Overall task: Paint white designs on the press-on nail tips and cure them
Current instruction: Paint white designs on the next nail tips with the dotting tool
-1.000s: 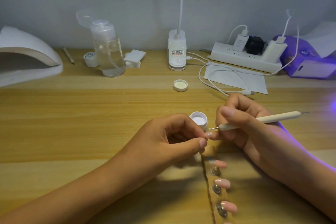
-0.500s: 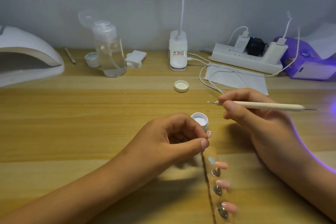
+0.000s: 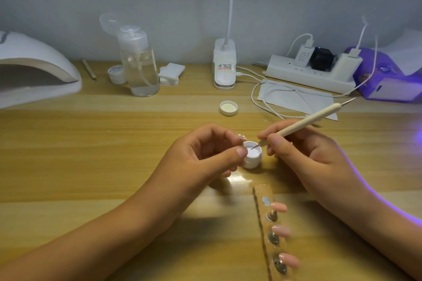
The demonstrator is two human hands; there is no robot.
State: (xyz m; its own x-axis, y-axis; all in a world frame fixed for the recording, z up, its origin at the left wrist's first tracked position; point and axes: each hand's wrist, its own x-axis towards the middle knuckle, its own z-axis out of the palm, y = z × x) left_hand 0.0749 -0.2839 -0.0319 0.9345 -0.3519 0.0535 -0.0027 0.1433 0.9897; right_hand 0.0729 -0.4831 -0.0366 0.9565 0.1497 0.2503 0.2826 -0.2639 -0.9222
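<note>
The right hand (image 3: 303, 157) grips a cream dotting tool (image 3: 308, 121) like a pen, thumb and fingers curled round its lower end. The tool's metal point is dipped into the white paint that fills a small white pot (image 3: 252, 162) at mid-frame. The left hand (image 3: 201, 157) pinches that pot, with the thumb tip on its left rim and the forefinger curled to its far side. The pot stands on the wooden table (image 3: 91, 166), and its lid (image 3: 228, 108) lies upturned, apart from it and higher in the frame. Below the right hand, lower right of centre, a brown strip (image 3: 262, 191) carries 3 pink nail tips (image 3: 282, 231) on metal studs, with 1 pale dot near its top end. At upper left sits a white curing lamp (image 3: 34, 70). To its right stands a clear pump bottle (image 3: 139, 68), its flip cap open and part full of clear liquid. Beside the bottle is a small white jar (image 3: 117, 73) whose script label is too small to read. At upper centre a white lamp base (image 3: 225, 64) bears a red-and-white sticker, also illegible. A power strip (image 3: 308, 73) at upper right holds 3 plugs.
</note>
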